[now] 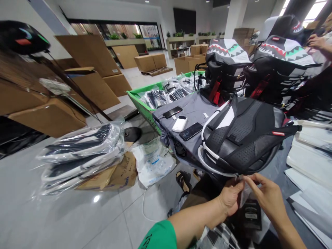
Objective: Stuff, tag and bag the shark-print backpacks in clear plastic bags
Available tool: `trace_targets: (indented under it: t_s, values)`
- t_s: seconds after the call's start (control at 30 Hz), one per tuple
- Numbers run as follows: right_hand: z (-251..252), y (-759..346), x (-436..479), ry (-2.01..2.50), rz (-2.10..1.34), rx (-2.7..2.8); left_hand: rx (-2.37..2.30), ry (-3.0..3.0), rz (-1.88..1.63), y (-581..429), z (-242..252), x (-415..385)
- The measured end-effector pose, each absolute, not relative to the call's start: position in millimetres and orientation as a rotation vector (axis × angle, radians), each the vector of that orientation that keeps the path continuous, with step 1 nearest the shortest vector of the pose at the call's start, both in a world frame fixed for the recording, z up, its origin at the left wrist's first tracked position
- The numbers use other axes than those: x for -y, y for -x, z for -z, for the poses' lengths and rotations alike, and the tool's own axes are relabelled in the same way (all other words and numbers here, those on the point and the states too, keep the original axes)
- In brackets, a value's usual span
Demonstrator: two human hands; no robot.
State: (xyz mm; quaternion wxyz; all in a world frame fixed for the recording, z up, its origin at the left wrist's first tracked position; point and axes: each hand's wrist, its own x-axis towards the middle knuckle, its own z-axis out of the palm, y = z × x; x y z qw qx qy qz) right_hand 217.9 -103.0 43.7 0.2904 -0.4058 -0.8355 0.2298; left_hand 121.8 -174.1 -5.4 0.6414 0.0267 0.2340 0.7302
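A black backpack (249, 138) with white piping lies on the grey cloth-covered table, its padded back and straps facing up. At its near edge my left hand (232, 197) is closed, thumb and fingers pinched together. My right hand (268, 195) pinches at the same spot from the right, fingertips almost touching those of the left. What they grip is too small to make out. Translucent plastic (245, 195) hangs between the hands. Below them, a black card with a white label (252, 214) shows over my lap, seemingly within the plastic.
Two phones (191, 131) and a white power bank (180, 123) lie left of the backpack. More backpacks (225, 69) stand behind it. White sheets (311, 145) are at right. A green-edged bin (137, 98) holds wrapped goods; bagged backpacks (85, 148) are stacked at left. Another person's hand (315, 41) is far right.
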Motion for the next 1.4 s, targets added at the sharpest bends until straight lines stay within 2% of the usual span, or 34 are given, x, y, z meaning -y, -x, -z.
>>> trace_targets:
  t_s: [0.13, 0.33, 0.47, 0.57, 0.77, 0.87, 1.0, 1.2, 1.33, 1.4]
  values:
    - [-39.8, -225.1, 93.8, 1.075, -0.934, 2.201, -0.565, -0.109, -1.686, -121.8, 2.5, 175.1]
    - [-11.7, -215.6, 95.0, 1.083, -0.833, 2.060, -0.731, -0.208, -1.790, -123.9, -8.5, 172.5]
    - [-14.0, -234.6, 118.5, 1.121, -0.516, 1.956, -0.893, -0.225, -1.758, -125.3, -0.8, 172.7]
    - [-31.4, -290.2, 153.0, 1.249, -0.231, 1.817, -1.026, -0.286, -1.725, -124.8, 8.9, 176.5]
    - [-69.3, -435.6, 223.3, 2.037, 0.030, 1.116, -1.162, -0.219, -1.628, -122.9, 25.8, 179.8]
    - [-67.0, -474.9, 235.1, 2.138, -0.167, 0.823, -1.167, -0.187, -1.597, -123.0, 28.8, 178.8]
    - [-50.1, -479.1, 223.8, 2.010, -0.445, 0.600, -1.164, -0.166, -1.601, -122.9, 30.0, 180.2]
    - [-52.2, -467.1, 205.6, 1.960, -0.340, 0.627, -1.184, -0.185, -1.602, -123.1, 31.4, 179.9]
    - [-56.7, -458.8, 229.2, 2.007, -0.176, 0.733, -1.153, -0.170, -1.619, -123.3, 28.5, 180.9]
    - [-48.1, -451.5, 245.2, 1.960, -0.204, 0.746, -1.156, -0.165, -1.608, -123.3, 28.0, 181.5]
